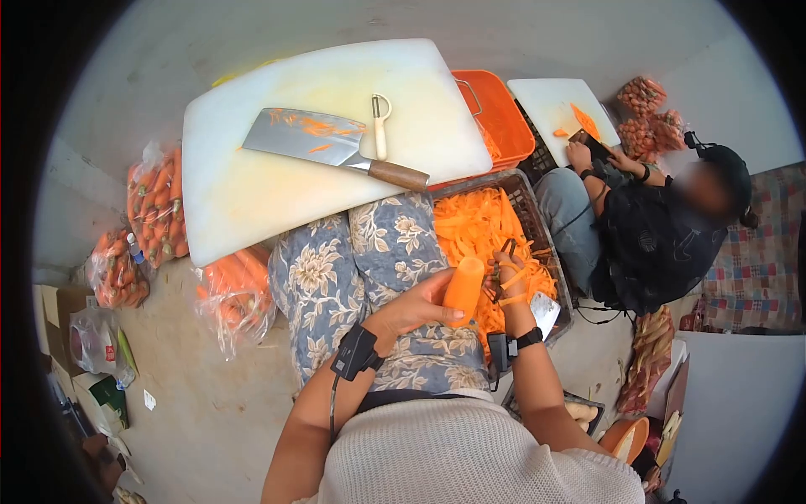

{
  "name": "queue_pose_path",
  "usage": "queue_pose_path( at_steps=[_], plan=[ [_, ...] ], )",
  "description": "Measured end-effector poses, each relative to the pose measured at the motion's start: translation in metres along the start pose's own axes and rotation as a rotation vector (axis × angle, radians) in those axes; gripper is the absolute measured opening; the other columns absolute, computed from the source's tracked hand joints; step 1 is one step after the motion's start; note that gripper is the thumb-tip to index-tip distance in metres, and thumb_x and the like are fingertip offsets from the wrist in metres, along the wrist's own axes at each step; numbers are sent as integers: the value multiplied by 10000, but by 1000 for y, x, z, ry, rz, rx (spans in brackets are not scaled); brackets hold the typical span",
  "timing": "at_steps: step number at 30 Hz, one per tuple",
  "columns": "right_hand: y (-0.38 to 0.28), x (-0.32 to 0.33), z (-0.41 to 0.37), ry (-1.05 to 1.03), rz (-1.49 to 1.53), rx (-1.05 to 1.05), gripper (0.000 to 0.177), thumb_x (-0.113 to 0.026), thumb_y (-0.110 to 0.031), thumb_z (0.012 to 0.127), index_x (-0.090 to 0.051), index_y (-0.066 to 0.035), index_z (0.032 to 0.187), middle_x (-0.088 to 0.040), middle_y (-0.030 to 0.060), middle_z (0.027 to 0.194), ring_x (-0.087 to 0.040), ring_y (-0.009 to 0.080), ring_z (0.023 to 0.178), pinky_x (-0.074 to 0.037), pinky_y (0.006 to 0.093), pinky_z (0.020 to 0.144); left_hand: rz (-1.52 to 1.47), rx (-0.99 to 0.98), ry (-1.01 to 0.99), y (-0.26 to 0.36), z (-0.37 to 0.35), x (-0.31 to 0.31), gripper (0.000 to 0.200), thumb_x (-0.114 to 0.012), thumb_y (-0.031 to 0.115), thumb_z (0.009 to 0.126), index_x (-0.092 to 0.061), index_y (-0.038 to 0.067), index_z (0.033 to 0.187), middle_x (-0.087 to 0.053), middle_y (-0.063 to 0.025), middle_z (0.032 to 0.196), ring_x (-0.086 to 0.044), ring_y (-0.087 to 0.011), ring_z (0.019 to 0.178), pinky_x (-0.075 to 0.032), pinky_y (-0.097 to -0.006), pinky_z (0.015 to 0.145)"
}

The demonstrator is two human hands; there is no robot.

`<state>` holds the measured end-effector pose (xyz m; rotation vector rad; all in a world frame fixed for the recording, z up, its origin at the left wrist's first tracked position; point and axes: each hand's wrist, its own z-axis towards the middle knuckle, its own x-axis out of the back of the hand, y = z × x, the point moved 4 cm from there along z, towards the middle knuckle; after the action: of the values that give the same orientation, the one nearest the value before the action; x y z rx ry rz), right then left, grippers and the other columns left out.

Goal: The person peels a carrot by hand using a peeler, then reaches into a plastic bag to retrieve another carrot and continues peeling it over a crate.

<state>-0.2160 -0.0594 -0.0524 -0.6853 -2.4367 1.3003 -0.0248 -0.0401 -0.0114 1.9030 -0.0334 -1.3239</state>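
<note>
My left hand (414,304) is closed around a thick, peeled piece of carrot (464,290), held upright over the edge of my lap. Beside it, my right hand (507,281) is at the pile of carrot strips (470,220) in a dark plastic crate (550,252). Several strips drape over its fingers, which look curled around some of them and are partly hidden. A flat metal blade (544,315) lies near my right wrist. On the large white cutting board (252,202) rest a cleaver (306,139) with carrot bits and a white peeler (379,134).
An orange tub (495,101) stands behind the crate. To the right, a co-worker (663,218) cuts carrot on another white board (558,101). Bags of carrots (155,202) stand at left, and another bag (235,294) is beside my knees. More bags (646,118) sit at the wall.
</note>
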Motion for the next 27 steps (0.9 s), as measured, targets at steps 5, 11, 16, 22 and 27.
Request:
queue_pose_path(
  at_steps=[5,11,16,22,27],
  plan=[
    [-68,-28,-37,-111,67,202,286,-601,-231,779,-463,-43,944,-532,66,738,-487,120,387,-405,227,311,116,42,29,3,0,-2,719,-710,142,676,-322,37,1273,-452,-59,1156,-418,-156,1094,-336,-293,930],
    [-110,-65,-75,-210,47,332,273,-608,-204,785,-448,-46,939,-525,59,717,-505,118,403,-405,235,326,159,77,28,4,0,-2,694,-703,154,682,-344,38,1264,-458,-48,1134,-441,-145,1052,-344,-277,908],
    [-97,-74,-63,-228,-4,362,300,-620,-194,784,-428,-36,951,-516,50,704,-513,121,403,-397,221,324,160,81,4,2,1,1,676,-695,130,687,-349,33,1259,-463,-46,1123,-443,-136,1040,-349,-266,894],
    [-84,-76,-55,-354,-234,227,321,-633,-201,778,-427,-15,939,-497,23,663,-503,100,404,-399,200,335,205,77,-78,-3,5,3,681,-695,89,682,-339,24,1258,-458,-27,1091,-434,-104,997,-361,-246,864],
    [-82,-71,-46,-220,-315,241,278,-622,-237,783,-467,-32,891,-526,45,642,-466,92,351,-375,201,312,192,44,-77,-4,7,5,718,-700,81,678,-310,26,1278,-446,-20,1090,-430,-98,983,-369,-238,849]
  ],
)
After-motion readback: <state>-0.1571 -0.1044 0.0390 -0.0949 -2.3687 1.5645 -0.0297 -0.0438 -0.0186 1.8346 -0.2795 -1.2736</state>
